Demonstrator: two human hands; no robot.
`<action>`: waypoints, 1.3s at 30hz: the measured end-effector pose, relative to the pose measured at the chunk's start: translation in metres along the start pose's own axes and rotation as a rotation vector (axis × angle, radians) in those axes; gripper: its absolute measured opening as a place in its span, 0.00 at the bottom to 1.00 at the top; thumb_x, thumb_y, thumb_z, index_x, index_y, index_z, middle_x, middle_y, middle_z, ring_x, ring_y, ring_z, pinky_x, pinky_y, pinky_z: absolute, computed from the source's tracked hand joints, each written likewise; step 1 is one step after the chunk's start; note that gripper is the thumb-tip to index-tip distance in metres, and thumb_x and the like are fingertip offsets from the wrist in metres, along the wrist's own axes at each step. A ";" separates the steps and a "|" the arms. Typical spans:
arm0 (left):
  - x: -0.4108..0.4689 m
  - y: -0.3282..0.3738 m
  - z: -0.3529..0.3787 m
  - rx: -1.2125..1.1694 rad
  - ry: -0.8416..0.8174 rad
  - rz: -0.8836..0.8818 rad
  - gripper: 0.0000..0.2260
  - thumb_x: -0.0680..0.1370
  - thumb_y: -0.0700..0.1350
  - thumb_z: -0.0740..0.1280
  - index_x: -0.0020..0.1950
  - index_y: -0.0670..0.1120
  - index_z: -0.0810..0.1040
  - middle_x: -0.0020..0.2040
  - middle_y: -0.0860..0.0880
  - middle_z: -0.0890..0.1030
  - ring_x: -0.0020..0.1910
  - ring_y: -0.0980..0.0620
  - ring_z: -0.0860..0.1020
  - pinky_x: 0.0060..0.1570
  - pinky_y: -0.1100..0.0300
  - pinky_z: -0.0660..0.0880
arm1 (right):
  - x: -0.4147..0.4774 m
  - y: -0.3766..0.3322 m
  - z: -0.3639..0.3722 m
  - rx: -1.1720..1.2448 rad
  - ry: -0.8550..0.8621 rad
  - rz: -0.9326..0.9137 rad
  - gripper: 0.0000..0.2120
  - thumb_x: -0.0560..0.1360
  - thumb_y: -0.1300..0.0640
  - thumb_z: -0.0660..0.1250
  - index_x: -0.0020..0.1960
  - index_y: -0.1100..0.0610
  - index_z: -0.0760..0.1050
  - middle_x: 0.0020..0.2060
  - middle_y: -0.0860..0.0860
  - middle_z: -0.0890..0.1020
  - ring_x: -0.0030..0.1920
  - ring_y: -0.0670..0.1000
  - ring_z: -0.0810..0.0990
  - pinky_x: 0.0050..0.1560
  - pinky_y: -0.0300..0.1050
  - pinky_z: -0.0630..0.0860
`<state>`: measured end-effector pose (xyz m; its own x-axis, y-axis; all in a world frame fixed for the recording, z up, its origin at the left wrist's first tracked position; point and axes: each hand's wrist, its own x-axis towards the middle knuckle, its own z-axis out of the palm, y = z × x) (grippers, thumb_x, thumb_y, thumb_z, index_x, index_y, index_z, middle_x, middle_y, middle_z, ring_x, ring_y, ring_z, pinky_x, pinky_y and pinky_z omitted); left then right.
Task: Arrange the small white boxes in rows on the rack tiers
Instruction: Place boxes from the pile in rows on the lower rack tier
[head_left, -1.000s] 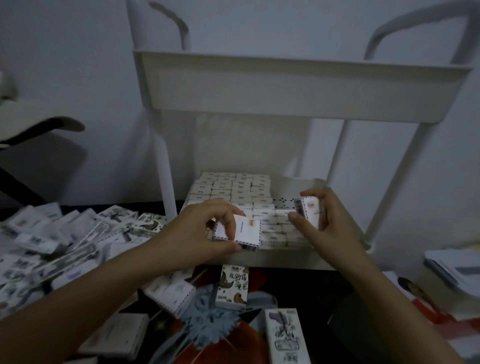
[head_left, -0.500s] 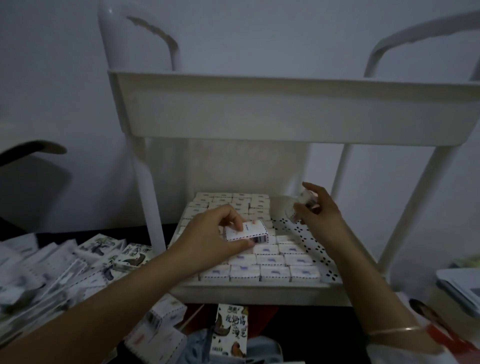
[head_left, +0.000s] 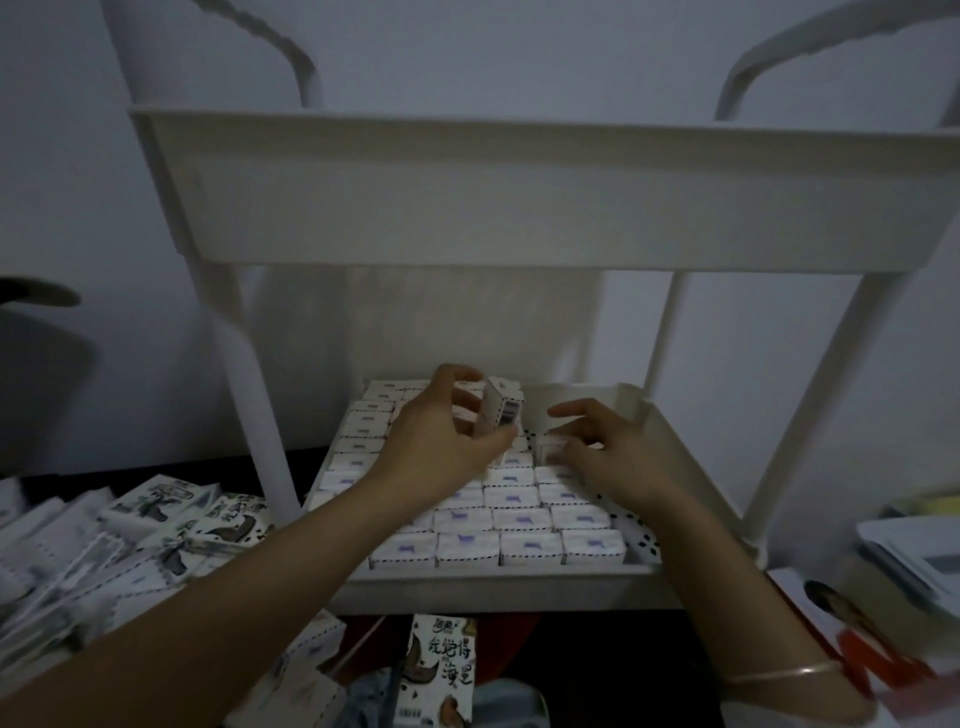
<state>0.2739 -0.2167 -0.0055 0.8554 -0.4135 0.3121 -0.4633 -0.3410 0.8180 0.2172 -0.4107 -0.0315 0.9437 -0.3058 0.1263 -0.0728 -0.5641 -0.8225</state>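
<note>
Both bare forearms reach forward over the lower tier. Above the tier's middle, the left hand pinches a small white box upright between thumb and curled fingers. Toward the tier's right, the right hand touches a second box with bent fingers; its grip is blurred.

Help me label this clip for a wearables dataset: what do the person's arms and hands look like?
Both forearms are bare to the frame edge: no sleeves show. The left hand and right hand wear no gloves. A thin, pale metallic bangle circles the right wrist. The dim light hides any rings.
</note>
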 end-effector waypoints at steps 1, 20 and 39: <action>0.003 0.001 0.002 0.007 0.021 0.011 0.22 0.71 0.51 0.75 0.62 0.55 0.71 0.52 0.57 0.77 0.46 0.61 0.79 0.34 0.70 0.75 | 0.002 0.001 0.002 -0.007 -0.024 0.010 0.14 0.79 0.63 0.60 0.61 0.50 0.74 0.52 0.50 0.82 0.42 0.40 0.80 0.34 0.29 0.74; 0.051 0.020 0.073 0.573 -0.043 0.005 0.18 0.71 0.57 0.69 0.53 0.48 0.69 0.49 0.50 0.74 0.48 0.48 0.77 0.43 0.55 0.71 | 0.011 0.010 0.004 0.094 0.075 0.041 0.18 0.79 0.62 0.58 0.68 0.54 0.64 0.59 0.49 0.74 0.50 0.47 0.78 0.43 0.37 0.74; 0.024 0.006 -0.003 0.453 -0.155 0.115 0.11 0.80 0.53 0.63 0.60 0.51 0.76 0.59 0.55 0.78 0.59 0.55 0.74 0.58 0.59 0.71 | 0.014 0.014 0.007 -0.210 -0.031 0.064 0.22 0.81 0.38 0.45 0.65 0.50 0.66 0.52 0.51 0.76 0.52 0.55 0.76 0.48 0.46 0.66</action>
<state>0.2925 -0.2268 0.0086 0.7639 -0.5791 0.2847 -0.6366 -0.6041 0.4794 0.2312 -0.4179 -0.0450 0.9442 -0.3243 0.0583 -0.1951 -0.6928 -0.6942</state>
